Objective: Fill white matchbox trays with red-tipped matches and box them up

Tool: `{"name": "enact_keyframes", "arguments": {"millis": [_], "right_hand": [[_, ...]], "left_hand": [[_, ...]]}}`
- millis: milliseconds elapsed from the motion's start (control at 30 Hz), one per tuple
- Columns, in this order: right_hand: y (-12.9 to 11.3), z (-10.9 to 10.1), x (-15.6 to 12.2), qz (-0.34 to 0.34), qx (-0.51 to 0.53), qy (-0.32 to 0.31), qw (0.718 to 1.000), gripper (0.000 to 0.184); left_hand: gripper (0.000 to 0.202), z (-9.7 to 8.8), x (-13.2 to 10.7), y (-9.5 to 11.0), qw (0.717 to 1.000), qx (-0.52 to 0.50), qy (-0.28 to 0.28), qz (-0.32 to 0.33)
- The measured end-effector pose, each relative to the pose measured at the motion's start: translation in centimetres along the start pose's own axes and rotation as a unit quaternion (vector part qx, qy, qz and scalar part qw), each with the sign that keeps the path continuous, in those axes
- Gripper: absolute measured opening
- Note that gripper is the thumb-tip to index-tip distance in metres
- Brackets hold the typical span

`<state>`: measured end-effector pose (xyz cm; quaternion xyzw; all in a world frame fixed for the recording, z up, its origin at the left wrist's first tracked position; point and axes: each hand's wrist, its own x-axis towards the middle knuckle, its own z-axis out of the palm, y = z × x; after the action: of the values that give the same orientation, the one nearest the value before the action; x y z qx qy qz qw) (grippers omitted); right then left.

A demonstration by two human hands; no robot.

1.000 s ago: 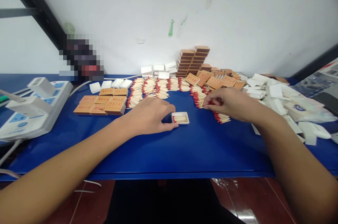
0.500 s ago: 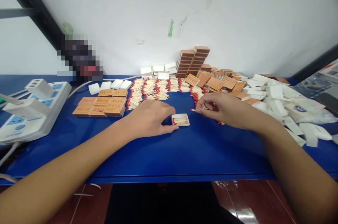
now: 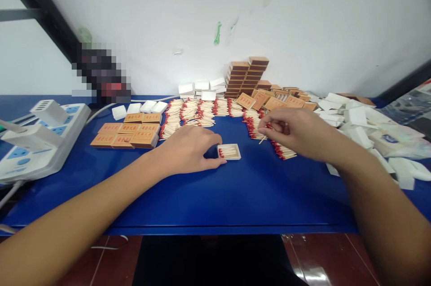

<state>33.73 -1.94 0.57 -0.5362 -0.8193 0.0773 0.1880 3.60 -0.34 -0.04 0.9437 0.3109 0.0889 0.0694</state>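
A small white matchbox tray [image 3: 229, 151] with several red-tipped matches in it lies on the blue table [image 3: 215, 196]. My left hand [image 3: 188, 150] rests beside it, thumb and fingers closed on its left end. My right hand [image 3: 292, 129] hovers over a heap of loose matches [image 3: 266, 131] to the right, fingertips pinched together; what they hold is hidden.
Rows of matches [image 3: 198, 113] line the middle back. Closed orange matchboxes [image 3: 126, 134] lie at the left, stacked brown sleeves [image 3: 245, 77] at the wall, white trays [image 3: 353, 120] piled at the right. A white power strip [image 3: 37, 135] sits far left.
My right hand carried a match to the tray half a second ago and has moved back right over the loose heap. My left hand has stayed on the tray.
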Motion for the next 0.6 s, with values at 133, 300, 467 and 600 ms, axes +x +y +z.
{"name": "enact_keyframes", "arguments": {"millis": [133, 300, 467, 600], "right_hand": [[2.9, -0.8, 0.1, 0.022, -0.01, -0.105, 0.994, 0.024], [2.8, 0.2, 0.5, 0.019, -0.015, -0.118, 0.993, 0.018], [1.7, 0.1, 0.3, 0.015, 0.015, -0.106, 0.994, 0.017], [0.8, -0.3, 0.2, 0.027, 0.055, -0.038, 0.997, 0.021]], "left_hand": [[0.025, -0.1, 0.0, -0.1, 1.0, 0.003, -0.001, 0.0], [0.026, -0.2, 0.0, -0.2, 1.0, 0.009, 0.0, 0.0], [0.026, -0.2, 0.0, -0.1, 1.0, 0.006, -0.005, -0.003], [0.026, 0.0, -0.1, -0.1, 1.0, 0.006, -0.009, -0.005]]}}
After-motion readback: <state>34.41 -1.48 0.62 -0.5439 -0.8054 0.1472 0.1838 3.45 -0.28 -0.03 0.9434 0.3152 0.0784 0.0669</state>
